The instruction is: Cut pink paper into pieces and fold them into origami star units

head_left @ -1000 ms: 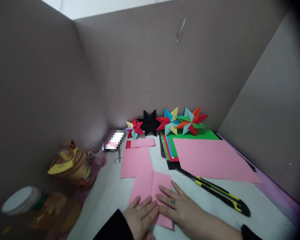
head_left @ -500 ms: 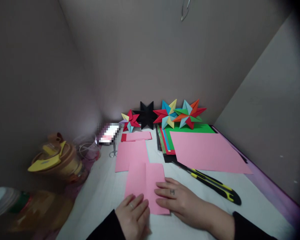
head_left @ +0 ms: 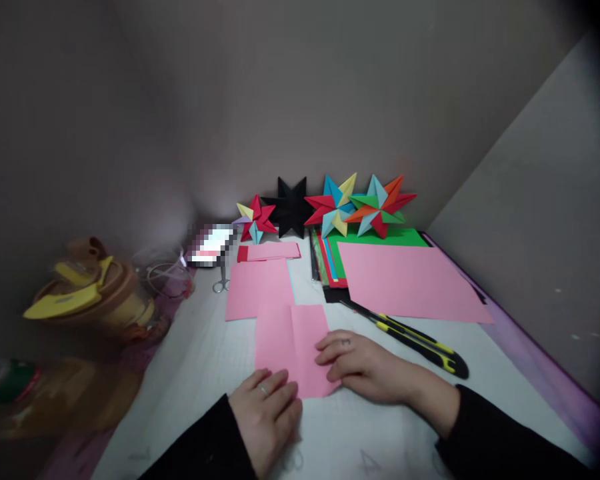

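A creased sheet of pink paper lies before me, with a fold line running lengthwise down it. My left hand rests on its lower left corner, fingers stretched out and a ring on one of them. At the right edge, my right hand has its fingers bent and grips the paper; the thumb is mostly hidden. The lower right corner of the sheet looks slightly raised. Just beyond, another pink sheet lies partly under the creased one.
A utility knife lies right of my hands, near a large pink sheet on stacked coloured paper. Folded paper stars lean at the wall. Scissors, a phone and a lidded cup are leftward.
My right hand's fingers have drawn in from lying flat to bending at the paper's right edge. The left hand stays on the sheet. The camera view has tilted down.
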Available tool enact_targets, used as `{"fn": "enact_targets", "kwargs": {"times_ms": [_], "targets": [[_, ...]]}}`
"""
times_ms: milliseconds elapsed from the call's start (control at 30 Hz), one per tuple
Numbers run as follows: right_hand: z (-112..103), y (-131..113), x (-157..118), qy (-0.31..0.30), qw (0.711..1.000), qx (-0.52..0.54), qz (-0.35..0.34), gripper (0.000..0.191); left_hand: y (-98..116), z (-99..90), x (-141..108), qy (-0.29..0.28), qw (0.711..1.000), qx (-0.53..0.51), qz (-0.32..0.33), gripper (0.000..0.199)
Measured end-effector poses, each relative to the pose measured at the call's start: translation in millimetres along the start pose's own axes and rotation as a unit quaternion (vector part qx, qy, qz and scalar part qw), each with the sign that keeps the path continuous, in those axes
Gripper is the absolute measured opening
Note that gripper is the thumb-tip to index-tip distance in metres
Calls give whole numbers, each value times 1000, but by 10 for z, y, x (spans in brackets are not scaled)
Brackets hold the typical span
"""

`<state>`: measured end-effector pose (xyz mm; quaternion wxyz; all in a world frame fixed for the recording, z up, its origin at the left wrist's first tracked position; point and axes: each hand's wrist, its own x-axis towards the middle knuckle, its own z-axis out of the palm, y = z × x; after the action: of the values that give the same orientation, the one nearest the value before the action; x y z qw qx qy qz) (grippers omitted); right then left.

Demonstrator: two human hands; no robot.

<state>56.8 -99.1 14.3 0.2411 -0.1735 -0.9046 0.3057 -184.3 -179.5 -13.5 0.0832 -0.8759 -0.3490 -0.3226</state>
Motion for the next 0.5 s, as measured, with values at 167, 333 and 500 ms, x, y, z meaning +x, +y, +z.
{"fn": "enact_targets", "kwargs": {"times_ms": [167,333,500], "targets": [[-39,-3,7,5,997,48,56,13,54,-66,26,-43,999,-20,-9,22],[-1,-25,59,35,993,41,106,12,60,-164,57,-141,989,-46,-21,25],[42,-25,100,77,988,32,128,12,68,-197,91,-186,980,-64,-30,26]]}}
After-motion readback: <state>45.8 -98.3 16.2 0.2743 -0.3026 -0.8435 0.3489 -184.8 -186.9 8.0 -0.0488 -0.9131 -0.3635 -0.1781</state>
